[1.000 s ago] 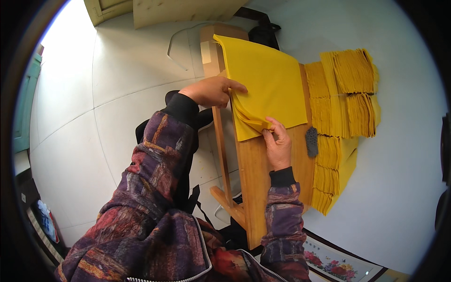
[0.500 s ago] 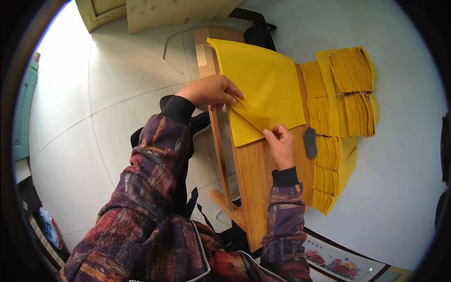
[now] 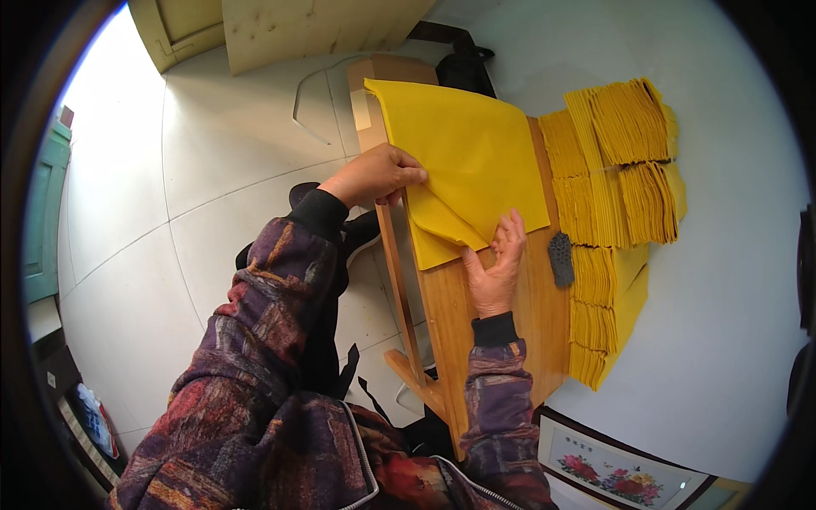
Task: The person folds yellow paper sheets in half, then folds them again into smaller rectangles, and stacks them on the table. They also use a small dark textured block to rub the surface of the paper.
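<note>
A stack of large yellow paper sheets point(image 3: 467, 140) lies on the wooden bench point(image 3: 455, 331). My left hand point(image 3: 380, 176) pinches the left edge of the upper yellow sheet between thumb and fingers. From there the sheet's near corner is turned over, and its edge slants down toward my right hand. At the near end of the stack my right hand point(image 3: 495, 270) is open, fingers pointing up and thumb apart. Its thumb tip is by the turned edge; whether it touches the paper I cannot tell.
Folded yellow paper bundles point(image 3: 625, 127) stand in rows along the bench's right side. A dark grey knobbly object point(image 3: 561, 259) sits between them and my right hand. Beyond the stack are a cardboard box point(image 3: 399, 68) and a black bag point(image 3: 466, 72). A framed flower picture point(image 3: 616, 467) is at lower right.
My right hand has released its pinch on the sheet's edge and spread its fingers, shifting slightly left and nearer. The turned edge sits lower. My left hand keeps its pinch.
</note>
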The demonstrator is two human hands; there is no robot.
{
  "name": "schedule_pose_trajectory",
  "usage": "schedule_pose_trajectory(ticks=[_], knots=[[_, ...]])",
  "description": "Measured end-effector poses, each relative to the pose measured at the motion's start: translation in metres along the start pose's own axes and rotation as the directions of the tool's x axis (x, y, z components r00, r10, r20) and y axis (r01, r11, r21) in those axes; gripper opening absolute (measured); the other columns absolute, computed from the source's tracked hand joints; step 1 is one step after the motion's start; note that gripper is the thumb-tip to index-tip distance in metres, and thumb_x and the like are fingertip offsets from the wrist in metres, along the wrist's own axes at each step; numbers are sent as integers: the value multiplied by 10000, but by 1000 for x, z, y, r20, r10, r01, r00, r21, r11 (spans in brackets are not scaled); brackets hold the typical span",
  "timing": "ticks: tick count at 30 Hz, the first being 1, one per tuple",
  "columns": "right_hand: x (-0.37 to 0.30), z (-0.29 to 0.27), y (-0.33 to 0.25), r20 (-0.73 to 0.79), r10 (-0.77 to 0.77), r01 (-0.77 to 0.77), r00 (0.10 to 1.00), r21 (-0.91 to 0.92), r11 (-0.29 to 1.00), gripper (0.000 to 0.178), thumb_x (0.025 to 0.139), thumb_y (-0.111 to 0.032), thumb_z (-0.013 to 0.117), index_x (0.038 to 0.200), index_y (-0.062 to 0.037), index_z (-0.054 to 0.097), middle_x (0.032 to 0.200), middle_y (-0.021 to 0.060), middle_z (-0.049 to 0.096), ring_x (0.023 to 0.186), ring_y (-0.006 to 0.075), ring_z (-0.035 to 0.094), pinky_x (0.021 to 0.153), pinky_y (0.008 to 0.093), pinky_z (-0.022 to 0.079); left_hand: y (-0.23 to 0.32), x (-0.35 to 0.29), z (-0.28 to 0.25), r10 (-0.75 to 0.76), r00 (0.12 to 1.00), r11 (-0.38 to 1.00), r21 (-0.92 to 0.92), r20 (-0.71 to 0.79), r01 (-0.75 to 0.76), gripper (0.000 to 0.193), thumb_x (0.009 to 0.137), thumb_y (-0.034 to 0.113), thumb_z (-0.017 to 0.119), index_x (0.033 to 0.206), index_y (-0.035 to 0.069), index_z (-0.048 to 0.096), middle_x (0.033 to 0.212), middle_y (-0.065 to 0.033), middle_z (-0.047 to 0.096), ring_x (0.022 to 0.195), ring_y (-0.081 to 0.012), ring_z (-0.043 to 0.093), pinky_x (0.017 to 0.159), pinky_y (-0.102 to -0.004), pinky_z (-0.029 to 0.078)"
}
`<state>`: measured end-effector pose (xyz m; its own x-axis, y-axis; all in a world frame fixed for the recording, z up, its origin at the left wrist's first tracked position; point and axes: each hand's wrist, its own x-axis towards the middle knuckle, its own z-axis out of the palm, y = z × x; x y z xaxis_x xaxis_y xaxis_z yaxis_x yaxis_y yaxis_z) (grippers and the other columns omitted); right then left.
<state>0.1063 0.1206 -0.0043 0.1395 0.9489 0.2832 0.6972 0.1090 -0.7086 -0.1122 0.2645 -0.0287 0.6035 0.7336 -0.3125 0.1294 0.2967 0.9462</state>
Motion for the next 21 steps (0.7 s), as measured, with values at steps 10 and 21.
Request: schedule_pose_trajectory(ticks=[10,21], knots=[[1,-2,6,137,109,-124,984,108,986,90,825,-4,652,801,26,570,1399,196,415,976,205,564,800,278,475,3,0,-3,15,999,999,50,39,-17,270,936,249,581,958,0,683,548,-14,518,440,-95,483,433,-237,384],[21,-16,6,285,227,-275,931,139,951,207,843,-42,669,737,-3,495,892,36,477,873,138,462,805,249,381,-1,2,-6,13,998,1000,22,62,-14,286,960,270,561,963,10,681,579,-5,566,462,-65,521,414,-201,370]])
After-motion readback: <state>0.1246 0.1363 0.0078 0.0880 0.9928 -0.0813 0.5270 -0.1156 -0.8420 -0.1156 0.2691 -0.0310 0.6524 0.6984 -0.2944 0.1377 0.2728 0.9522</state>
